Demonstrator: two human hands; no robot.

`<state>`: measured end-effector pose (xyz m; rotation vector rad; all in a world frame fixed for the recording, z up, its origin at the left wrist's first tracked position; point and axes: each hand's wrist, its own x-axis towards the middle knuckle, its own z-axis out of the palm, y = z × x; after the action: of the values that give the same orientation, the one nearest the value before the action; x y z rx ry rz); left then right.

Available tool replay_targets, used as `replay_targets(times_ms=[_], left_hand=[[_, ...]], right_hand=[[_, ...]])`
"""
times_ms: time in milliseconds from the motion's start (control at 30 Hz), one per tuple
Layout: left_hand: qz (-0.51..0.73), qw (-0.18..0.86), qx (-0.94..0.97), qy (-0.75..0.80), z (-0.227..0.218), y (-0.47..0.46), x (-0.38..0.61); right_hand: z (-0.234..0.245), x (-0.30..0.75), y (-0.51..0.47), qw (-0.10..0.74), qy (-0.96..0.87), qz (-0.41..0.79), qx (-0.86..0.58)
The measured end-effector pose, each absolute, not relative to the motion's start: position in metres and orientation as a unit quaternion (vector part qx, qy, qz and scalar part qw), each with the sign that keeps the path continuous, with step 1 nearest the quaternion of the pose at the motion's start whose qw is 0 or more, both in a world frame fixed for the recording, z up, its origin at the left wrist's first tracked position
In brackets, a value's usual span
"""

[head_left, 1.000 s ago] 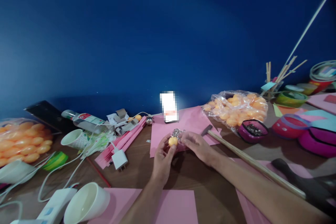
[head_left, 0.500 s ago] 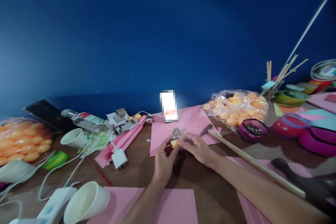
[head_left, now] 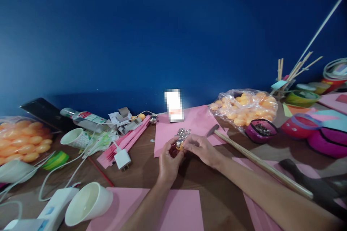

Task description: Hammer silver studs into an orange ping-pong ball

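Observation:
A small orange ball [head_left: 179,148], with shiny silver pieces covering its upper side, is between the fingertips of my left hand [head_left: 170,158]. That hand is closed around the ball from the left and below. My right hand [head_left: 202,149] comes in from the right, thumb and forefinger pinched at the ball's edge. Whether a small piece is between those fingertips is hidden. Just behind the ball, a loose heap of small silver pieces [head_left: 183,132] lies on a pink sheet [head_left: 200,122]. A hammer [head_left: 244,149] with a wooden handle rests to the right, its head on the sheet.
Bags of orange balls [head_left: 244,106] stand on both sides. Purple pouch [head_left: 261,131] holds small dark pieces. Leftward are a white charger [head_left: 122,158], cables, a power strip [head_left: 58,207] and a paper cup [head_left: 89,204]. A lit, blurred screen [head_left: 174,105] stands by the blue wall.
The ball has turned in my fingers: less orange and more silver faces me now. Both hands stay in nearly the same place, and the whole view has shifted slightly.

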<state>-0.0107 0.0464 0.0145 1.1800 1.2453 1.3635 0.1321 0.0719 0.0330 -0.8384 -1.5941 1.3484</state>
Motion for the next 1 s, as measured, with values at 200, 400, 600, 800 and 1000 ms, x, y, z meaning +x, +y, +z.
replay_targets(times_ms=[200, 400, 600, 800, 1000], left_hand=[[0.562, 0.465, 0.485, 0.483, 0.0104, 0.0474, -0.0111], [0.564, 0.461, 0.484, 0.485, 0.0078, 0.0484, -0.0114], [0.568, 0.455, 0.484, 0.485, 0.009, 0.0474, -0.0105], [0.567, 0.454, 0.489, 0.483, 0.0073, 0.0476, -0.012], [0.563, 0.45, 0.486, 0.493, 0.0099, 0.0469, -0.0108]], right_hand=[[0.0339, 0.1318, 0.0717, 0.43, -0.637, 0.537, -0.347], [0.0356, 0.1321, 0.0717, 0.425, -0.64, 0.534, -0.352], [0.037, 0.1321, 0.0712, 0.423, -0.638, 0.538, -0.352], [0.0383, 0.1327, 0.0703, 0.415, -0.644, 0.539, -0.35], [0.0373, 0.1331, 0.0712, 0.411, -0.653, 0.526, -0.357]])
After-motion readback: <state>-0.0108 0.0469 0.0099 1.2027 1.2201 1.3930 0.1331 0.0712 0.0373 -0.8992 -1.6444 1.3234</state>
